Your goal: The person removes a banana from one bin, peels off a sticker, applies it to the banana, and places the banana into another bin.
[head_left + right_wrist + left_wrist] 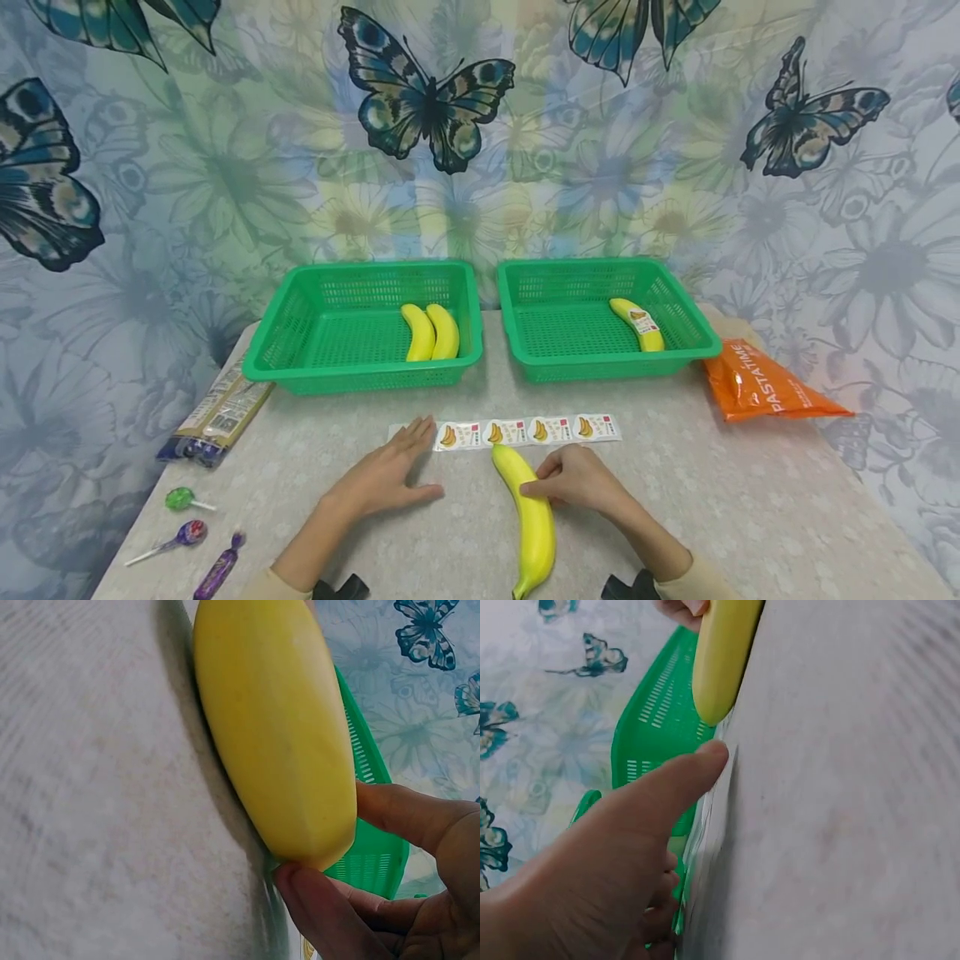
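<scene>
The yellow banana (534,533) lies in the lower centre of the head view, on the table (750,500), its upper end close beneath a strip of labels (527,432). The right hand (581,479) pinches it from the right: the thumb overlaps its right edge, and the other fingers are curled in low beside it. In the right wrist view the banana fills the upper centre — its lower end sits between two fingertips, one at its right side, the other beneath. The left hand (386,473) is flat and relaxed, grasping nothing; its fingertips rest at the left end of the strip, while its thumb points toward the banana — well apart from it in the head view. In the upper centre stand two green baskets: the left basket (360,379) contains a pair of bananas (432,333), the right basket (600,367) one labelled banana (637,323). An orange bag (768,383) lies at centre right.
</scene>
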`<state>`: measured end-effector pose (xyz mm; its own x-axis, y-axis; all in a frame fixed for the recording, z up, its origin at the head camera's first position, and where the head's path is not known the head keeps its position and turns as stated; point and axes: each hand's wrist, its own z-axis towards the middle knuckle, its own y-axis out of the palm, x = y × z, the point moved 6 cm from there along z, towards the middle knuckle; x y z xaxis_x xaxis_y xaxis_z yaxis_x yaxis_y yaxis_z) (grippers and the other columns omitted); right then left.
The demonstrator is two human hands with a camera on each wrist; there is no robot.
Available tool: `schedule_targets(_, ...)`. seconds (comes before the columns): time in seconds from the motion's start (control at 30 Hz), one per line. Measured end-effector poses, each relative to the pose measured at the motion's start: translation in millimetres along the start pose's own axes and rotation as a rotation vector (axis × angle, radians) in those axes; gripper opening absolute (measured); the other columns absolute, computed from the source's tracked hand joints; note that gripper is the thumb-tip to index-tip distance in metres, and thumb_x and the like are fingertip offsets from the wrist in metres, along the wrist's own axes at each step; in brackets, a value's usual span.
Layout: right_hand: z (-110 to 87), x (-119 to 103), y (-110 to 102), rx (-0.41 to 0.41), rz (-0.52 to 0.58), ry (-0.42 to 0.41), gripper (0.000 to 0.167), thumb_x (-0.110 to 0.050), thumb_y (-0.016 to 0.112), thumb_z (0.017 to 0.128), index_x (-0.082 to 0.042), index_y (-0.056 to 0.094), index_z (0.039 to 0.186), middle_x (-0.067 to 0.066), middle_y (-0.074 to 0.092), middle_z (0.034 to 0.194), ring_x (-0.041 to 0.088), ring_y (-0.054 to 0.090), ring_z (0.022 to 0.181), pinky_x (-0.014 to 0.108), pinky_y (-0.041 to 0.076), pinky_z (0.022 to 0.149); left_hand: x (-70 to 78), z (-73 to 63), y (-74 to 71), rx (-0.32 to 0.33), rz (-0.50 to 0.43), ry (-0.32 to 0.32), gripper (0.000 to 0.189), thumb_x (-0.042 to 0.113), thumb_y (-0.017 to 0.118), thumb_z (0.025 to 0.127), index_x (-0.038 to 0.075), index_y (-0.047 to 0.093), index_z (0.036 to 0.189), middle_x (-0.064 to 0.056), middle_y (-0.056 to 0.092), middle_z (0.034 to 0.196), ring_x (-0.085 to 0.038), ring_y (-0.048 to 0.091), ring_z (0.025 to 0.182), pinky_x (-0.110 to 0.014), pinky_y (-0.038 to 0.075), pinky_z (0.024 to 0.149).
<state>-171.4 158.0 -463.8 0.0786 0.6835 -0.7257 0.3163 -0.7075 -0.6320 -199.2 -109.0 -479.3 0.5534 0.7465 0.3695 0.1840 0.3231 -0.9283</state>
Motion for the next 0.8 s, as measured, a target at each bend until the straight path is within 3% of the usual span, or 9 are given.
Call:
schedule_targets(0.23,-1.2,2,2,-0.017,0.002,-0.001,0.034,-0.038,0.084,0.072,-0.007,0.075,0.083,-0.002,0.067,0.067,0.012,0.061,0.057,0.025,0.048,0.052,-3.6,1.8,8.5,-0.043,0.024,-0.022,0.093,0.065,0.058,0.086,-0.001,0.038,0.148,-0.019,0.034,0.156,-0.039,0.033,0.144,-0.051,0.034,0.115)
schedule_targets(0.53,1.8,3,1,-0.026,0.016,0.030,0.038,-0.040,0.084,0.072,-0.006,0.074,0.086,0.000,0.067,0.069,0.013,0.061,0.059,0.025,0.049,0.052,-8.4,5.0,3.5,-0.019,0.039,-0.028,0.092,0.064,0.060,0.086,-0.003,0.040,0.146,-0.020,0.035,0.155,-0.039,0.033,0.144,-0.051,0.033,0.116)
schedule_targets(0.8,6.2,-5,-7,-0.021,0.033,-0.022,0.042,-0.039,0.082,0.074,-0.004,0.075,0.095,0.001,0.071,0.078,0.012,0.064,0.066,0.025,0.052,0.057,-10.7,4.5,4.8,-0.013,0.023,-0.037,0.092,0.065,0.062,0.084,-0.001,0.043,0.145,-0.019,0.038,0.154,-0.037,0.035,0.143,-0.051,0.036,0.114)
